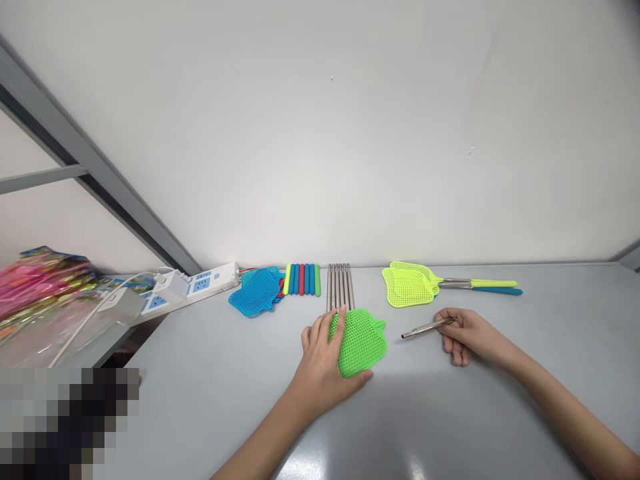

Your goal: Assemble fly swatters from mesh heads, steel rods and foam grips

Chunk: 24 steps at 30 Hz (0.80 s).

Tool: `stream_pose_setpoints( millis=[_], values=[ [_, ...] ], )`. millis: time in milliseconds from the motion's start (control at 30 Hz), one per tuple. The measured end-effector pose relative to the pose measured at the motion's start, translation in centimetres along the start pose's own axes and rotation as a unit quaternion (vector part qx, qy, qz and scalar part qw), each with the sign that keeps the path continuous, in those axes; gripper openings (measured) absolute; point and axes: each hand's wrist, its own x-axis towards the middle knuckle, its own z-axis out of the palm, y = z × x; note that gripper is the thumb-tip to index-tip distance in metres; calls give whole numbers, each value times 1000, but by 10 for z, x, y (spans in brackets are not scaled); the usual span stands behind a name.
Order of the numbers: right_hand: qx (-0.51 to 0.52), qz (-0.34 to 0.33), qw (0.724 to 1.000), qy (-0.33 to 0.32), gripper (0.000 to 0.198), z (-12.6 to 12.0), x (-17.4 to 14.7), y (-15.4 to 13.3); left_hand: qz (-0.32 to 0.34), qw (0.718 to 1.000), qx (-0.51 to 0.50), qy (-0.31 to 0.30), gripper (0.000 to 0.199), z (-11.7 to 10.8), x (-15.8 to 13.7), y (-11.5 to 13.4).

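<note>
My left hand (pixel 325 367) grips a bright green fly swatter head (pixel 363 343), with the thumb along its lower edge and the fingers over its left side. The head's short neck points right. Pinched between the thumb and fingers of my right hand (pixel 463 333) is a metal rod (pixel 425 329), its hollow end facing the green head with a gap between them. Several metal rods (pixel 341 287) lie side by side behind my left hand, their near ends partly hidden. Left of these is a row of coloured handle grips (pixel 301 280). Blue swatter heads (pixel 255 292) are piled further left.
Swatters with a yellow head (pixel 410 285) and yellow and blue handles lie at the back right. A power strip (pixel 215 280) with plugged-in adapters runs along the left edge. Plastic-wrapped colourful packages (pixel 45 287) sit at far left. A wall (pixel 350 133) rises behind the table.
</note>
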Motion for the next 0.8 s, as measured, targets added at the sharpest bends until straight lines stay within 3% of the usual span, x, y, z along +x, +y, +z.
stream_pose_setpoints(
  millis=[300,800],
  values=[
    [33,6,999,-18,30,-3,-3,-4,34,999,6,14,88,-3,-1,6],
    [79,8,996,-30,32,-9,-3,-3,6,999,11,51,84,3,1,0]
  ],
)
